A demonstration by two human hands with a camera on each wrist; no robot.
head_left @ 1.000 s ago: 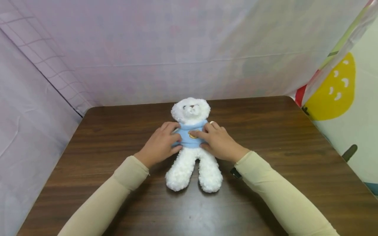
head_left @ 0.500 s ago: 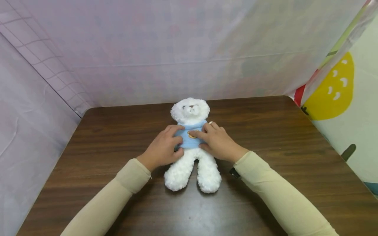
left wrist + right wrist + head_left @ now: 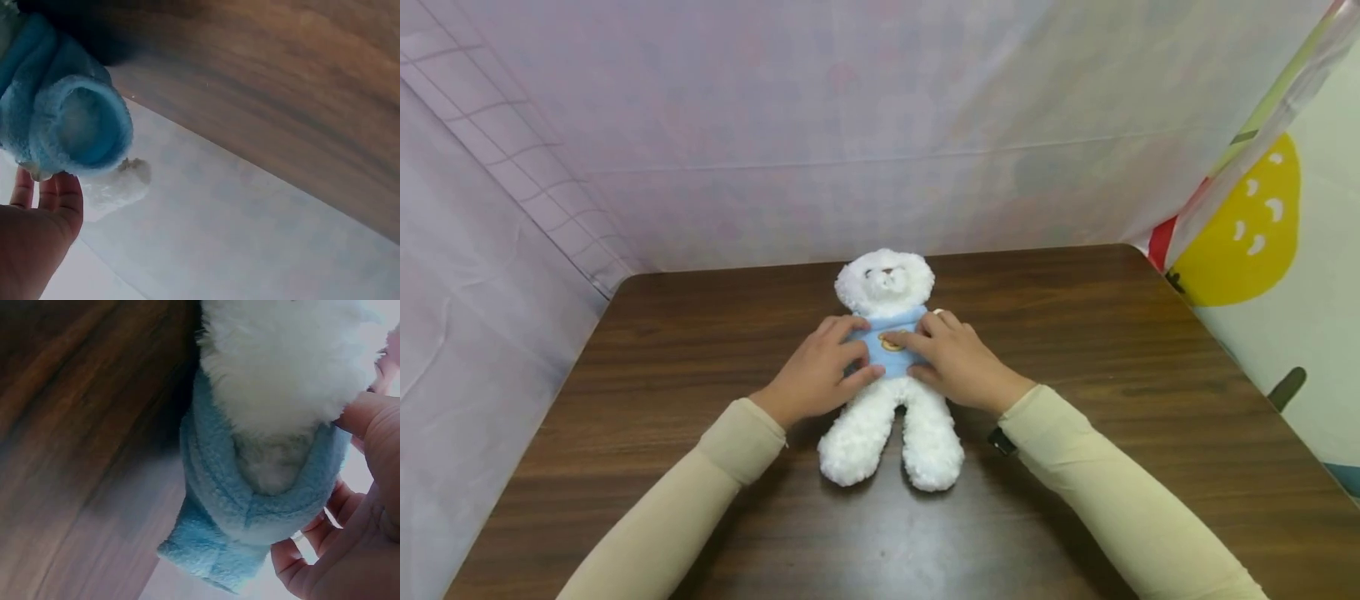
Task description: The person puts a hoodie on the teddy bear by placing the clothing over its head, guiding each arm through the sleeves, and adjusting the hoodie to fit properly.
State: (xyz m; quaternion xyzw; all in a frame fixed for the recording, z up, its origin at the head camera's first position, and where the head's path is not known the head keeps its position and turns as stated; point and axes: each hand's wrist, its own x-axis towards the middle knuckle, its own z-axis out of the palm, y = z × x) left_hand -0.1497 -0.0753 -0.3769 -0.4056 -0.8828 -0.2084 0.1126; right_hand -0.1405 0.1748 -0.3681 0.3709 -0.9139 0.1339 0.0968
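White plush bear (image 3: 891,392): lying face up around the middle of the table (image 3: 625,375), head toward the far edge, legs toward the person, between both hands, with no arm to be made out in the head view

Light blue top (image 3: 883,362): worn around the bear's trunk, marked on the chest with a yellow emblem (image 3: 891,343), partly covered by fingers

Left hand (image 3: 818,367): laid over one side of the top with fingers spread and thumb low by the hem; cannot tell whether pinching a fold or only pressing

Right hand (image 3: 958,358): holding the other side of the top, with index finger stretched onto the emblem, thumb near the lower edge and the rest bent at the side

Sleeve (image 3: 47,131): seen in the left wrist view as a round cuff with pale fur set back inside, just beside the left fingertips (image 3: 70,187)

White fur (image 3: 287,369): coming out of a blue cloth edge in the right wrist view; cannot tell from which end of the bear

Fit of the top: judged at the straightening step, with the garment already on

Next move on the top: seems to call for a light, even tug at both sides, steadying the soft body to avoid dragging it along
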